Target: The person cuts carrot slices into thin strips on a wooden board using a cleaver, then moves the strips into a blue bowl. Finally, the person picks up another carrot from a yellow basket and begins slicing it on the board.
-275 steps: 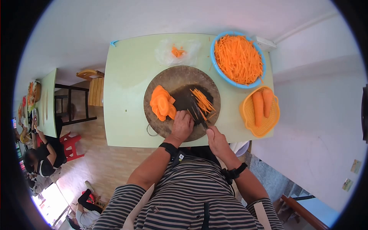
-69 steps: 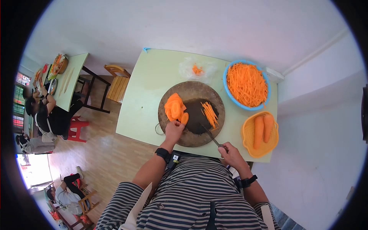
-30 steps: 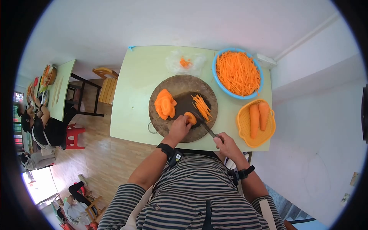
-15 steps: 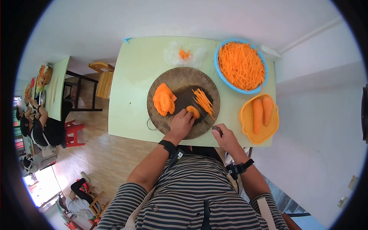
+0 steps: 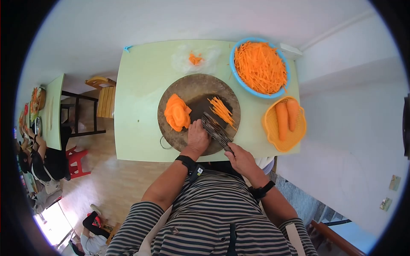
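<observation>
On the round wooden chopping board (image 5: 173,83), my left hand (image 5: 198,138) has its fingers curled down, pressing where the carrot slices lay half a second ago. The blade now covers most of that spot. My right hand (image 5: 242,162) is closed around the handle of a cleaver (image 5: 216,130), its dark, streaked blade slanting up and left against my left fingertips. A pile of carrot slices (image 5: 177,113) rests on the board's left part. Thin carrot strips (image 5: 221,112) lie to the right, just beyond the blade.
A blue basin (image 5: 232,64) heaped with shredded carrot stands at the table's back right. Below it, a yellow basket (image 5: 273,143) holds two whole carrots (image 5: 282,121). A plastic bag (image 5: 181,64) with carrot scraps lies behind the board. People sit at another table (image 5: 53,106) far left.
My right hand has moved left and brought the cleaver into clear view over the board, beside my left fingers. The carrot slices under my left hand are now mostly hidden. The whole view has shifted slightly.
</observation>
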